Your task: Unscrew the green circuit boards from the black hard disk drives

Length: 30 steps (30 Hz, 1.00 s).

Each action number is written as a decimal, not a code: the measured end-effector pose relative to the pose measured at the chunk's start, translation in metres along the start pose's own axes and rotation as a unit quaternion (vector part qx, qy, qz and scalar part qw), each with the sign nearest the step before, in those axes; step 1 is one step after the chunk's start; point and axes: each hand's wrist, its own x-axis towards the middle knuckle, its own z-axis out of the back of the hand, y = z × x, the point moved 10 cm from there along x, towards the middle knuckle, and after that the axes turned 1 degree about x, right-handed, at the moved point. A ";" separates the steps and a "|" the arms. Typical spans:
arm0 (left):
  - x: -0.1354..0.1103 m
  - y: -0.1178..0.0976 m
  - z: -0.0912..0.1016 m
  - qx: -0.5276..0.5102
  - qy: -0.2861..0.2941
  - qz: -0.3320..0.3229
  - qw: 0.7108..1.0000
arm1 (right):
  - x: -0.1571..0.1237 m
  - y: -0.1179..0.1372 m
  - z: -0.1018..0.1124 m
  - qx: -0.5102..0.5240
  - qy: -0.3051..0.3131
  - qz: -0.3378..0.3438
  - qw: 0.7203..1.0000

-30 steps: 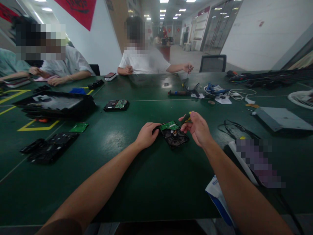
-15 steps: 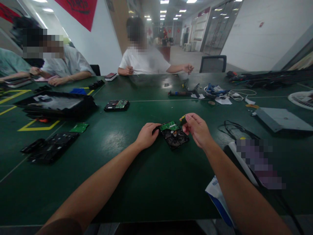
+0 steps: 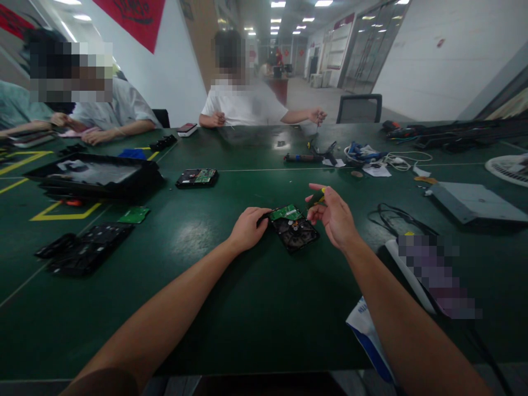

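Observation:
A black hard drive (image 3: 295, 230) lies on the green table (image 3: 256, 308), its green circuit board (image 3: 285, 212) lifted at the far end. My left hand (image 3: 247, 228) grips the drive's left edge, fingers curled round it. My right hand (image 3: 333, 215) hovers just right of the drive and pinches a small screwdriver (image 3: 317, 197) with a green and yellow handle, index finger stretched out; the tip points down toward the board.
A second hard drive (image 3: 197, 177), a loose green board (image 3: 133, 214), black trays (image 3: 93, 176) and black parts (image 3: 84, 248) sit to the left. Cables (image 3: 396, 217), a grey box (image 3: 474, 201) and tools (image 3: 307, 157) lie right and far. Other people sit across the table.
My right hand turned the screwdriver between its fingers and shifted slightly; the index finger now sticks out. My left hand and the drive stayed put.

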 end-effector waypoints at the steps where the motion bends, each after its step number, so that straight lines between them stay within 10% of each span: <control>1: 0.000 0.000 0.000 -0.001 -0.001 0.001 1.000 | 0.000 0.001 0.000 -0.011 0.001 0.004 1.000; 30: 0.001 0.001 -0.001 -0.002 -0.002 -0.002 1.000 | -0.005 -0.001 -0.008 -0.003 0.023 0.004 1.000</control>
